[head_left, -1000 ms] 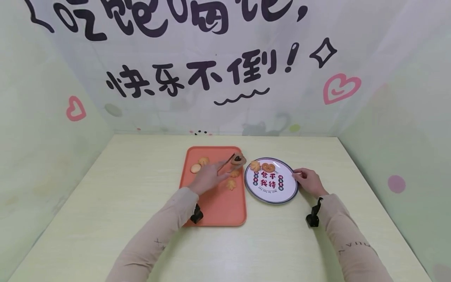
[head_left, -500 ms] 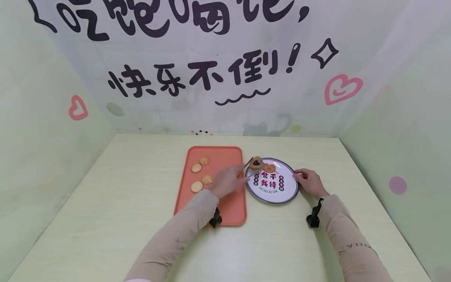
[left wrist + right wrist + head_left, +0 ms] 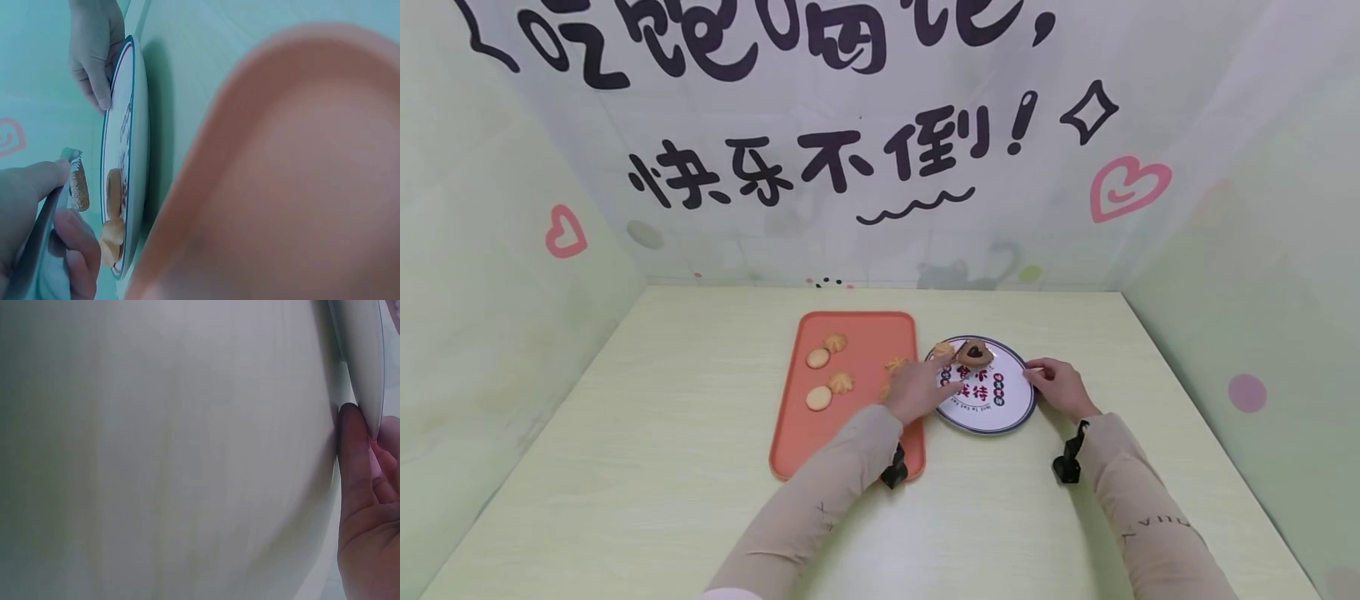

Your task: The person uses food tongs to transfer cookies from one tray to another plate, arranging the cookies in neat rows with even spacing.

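Note:
My left hand [image 3: 917, 390] grips metal tongs [image 3: 42, 250] with toothed tips. Between those tips is a brown heart-shaped cookie [image 3: 974, 354] with a dark centre, held above the white plate [image 3: 988, 415]. In the left wrist view, a gap shows between this cookie and the plate. On the plate lie a pretzel-like cookie [image 3: 113, 194] and a flower-shaped cookie [image 3: 112, 232]; the held cookie hides the pretzel-like one in the head view. My right hand [image 3: 1060, 388] pinches the plate's right rim, thumb above and a finger beneath.
An orange tray [image 3: 842, 450] stands left of the plate. Two round cookies [image 3: 818, 398] and several flower-shaped cookies [image 3: 841, 382] lie on it, some partly behind the left hand. Walls with printed cloth close in the table [image 3: 647, 433] at the back and sides.
My left hand has moved right, carrying the heart-shaped cookie in the tongs from above the tray to above the plate. The right hand stays on the plate's rim.

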`<state>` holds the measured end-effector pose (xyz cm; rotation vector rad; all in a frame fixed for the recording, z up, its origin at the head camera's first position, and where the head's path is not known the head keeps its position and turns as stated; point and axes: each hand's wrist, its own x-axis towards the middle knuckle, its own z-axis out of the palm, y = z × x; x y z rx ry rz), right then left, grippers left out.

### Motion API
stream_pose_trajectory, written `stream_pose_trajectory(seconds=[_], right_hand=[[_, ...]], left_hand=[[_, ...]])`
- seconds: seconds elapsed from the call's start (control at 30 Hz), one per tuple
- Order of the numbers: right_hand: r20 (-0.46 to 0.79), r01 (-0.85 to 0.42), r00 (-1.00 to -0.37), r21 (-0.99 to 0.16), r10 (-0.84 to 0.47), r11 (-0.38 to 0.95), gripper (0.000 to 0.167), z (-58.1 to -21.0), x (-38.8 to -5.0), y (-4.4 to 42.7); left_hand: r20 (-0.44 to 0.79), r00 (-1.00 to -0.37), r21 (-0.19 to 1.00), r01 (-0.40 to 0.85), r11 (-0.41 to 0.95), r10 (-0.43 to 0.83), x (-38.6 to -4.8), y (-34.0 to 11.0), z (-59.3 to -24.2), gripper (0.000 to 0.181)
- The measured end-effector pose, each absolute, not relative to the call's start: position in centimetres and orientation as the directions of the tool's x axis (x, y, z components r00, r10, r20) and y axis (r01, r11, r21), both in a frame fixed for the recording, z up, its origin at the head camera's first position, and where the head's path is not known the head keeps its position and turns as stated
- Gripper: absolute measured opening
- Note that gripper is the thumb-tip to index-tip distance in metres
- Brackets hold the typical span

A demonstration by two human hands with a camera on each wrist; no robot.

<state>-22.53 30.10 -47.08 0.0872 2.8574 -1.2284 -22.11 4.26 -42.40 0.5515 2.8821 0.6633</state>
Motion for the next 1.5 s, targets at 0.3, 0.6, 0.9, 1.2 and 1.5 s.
stream_pose_trajectory(seconds=[0.3, 0.6, 0.9, 1.2, 1.5], right_hand=[[-0.072, 0.088, -0.996, -0.725, 0.053, 0.683, 0.035, -47.0, -22.4, 30.0], [-0.095, 0.106, -0.994, -0.736, 0.054, 0.668, 0.036, -46.9, -22.3, 29.8], [-0.062, 0.075, -0.997, -0.727, 0.044, 0.683, 0.034, -46.8, -22.4, 29.9], [-0.049, 0.066, -0.998, -0.728, 0.044, 0.682, 0.033, -47.0, -22.5, 30.0], [-0.069, 0.082, -0.997, -0.724, 0.047, 0.685, 0.035, -46.8, -22.5, 30.1]], left_hand=[[-0.061, -0.929, 0.398, 0.312, 0.863, 0.365, -22.3, 6.7, -43.3, 0.059], [-0.075, -0.931, 0.435, 0.291, 0.852, 0.356, -22.4, 8.2, -43.4, 0.057], [-0.107, -0.949, 0.466, 0.215, 0.858, 0.296, -22.2, 9.5, -43.3, 0.057], [-0.097, -0.956, 0.461, 0.203, 0.864, 0.277, -22.1, 10.1, -43.9, 0.059], [-0.078, -0.96, 0.5, 0.197, 0.843, 0.271, -22.0, 10.5, -44.0, 0.059]])
